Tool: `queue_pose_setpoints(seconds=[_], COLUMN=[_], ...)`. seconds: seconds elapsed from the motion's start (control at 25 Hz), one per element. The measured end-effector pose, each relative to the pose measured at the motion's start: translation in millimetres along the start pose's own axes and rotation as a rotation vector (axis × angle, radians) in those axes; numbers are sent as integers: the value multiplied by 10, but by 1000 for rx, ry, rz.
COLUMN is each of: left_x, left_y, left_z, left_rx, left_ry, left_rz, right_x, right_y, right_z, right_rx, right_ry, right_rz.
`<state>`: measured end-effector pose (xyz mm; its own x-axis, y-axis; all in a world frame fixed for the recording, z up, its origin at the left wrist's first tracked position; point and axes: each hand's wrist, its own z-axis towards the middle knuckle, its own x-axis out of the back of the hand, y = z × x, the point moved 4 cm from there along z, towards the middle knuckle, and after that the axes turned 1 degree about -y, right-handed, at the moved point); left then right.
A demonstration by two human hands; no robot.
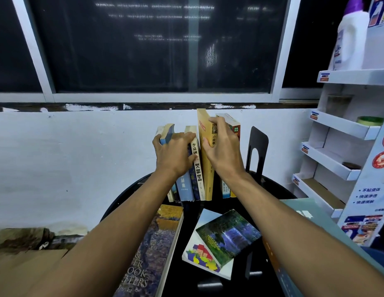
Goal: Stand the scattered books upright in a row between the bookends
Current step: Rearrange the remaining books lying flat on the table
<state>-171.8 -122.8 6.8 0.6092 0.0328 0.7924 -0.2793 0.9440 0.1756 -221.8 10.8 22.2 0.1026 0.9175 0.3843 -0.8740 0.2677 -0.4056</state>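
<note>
Several books stand upright in a row at the back of a round black table (272,185). My left hand (174,153) presses on the left group, fingers spread over a blue book (183,189) and a white-spined book (197,168). My right hand (223,146) grips the tall yellow book (205,159) and the red-and-green one (235,125) beside it. A black bookend (258,144) stands just right of the row, apart from it. A left bookend is hidden. Flat on the table lie a painting-cover book (156,249), a waterfall-cover book (227,234) on a white one (199,254), and a teal book (311,224).
A white wall and dark window rise right behind the table. A white cardboard display shelf (337,125) with a detergent bottle (349,39) stands close on the right. A second black bookend piece (249,264) sits near the front of the table.
</note>
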Motion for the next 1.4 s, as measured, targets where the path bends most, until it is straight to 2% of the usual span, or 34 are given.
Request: queue_pose_setpoints(seconds=[0.36,0.56,0.64,0.8,0.84,1.4], left_x=[-8,7,12,9,6,2], left_y=[18,24,22,23,24,31], left_z=[-3,-5,-4,-2,2,3], left_rx=[-8,-7,-6,-20,-21,-12], left_ry=[22,12,6,7,6,36], left_rz=[2,-8,-12,-31,-35,-21], right_x=[-222,-177,-132,-92,-94,-127], right_y=[181,196,225,297,298,328], right_z=[-79,-61,-24,-40,-47,-37], right_rx=[-15,-49,-79,-181,-199,-202], right_ry=[5,-34,-133,-560,-620,-622], right_rz=[-31,48,91,187,199,202])
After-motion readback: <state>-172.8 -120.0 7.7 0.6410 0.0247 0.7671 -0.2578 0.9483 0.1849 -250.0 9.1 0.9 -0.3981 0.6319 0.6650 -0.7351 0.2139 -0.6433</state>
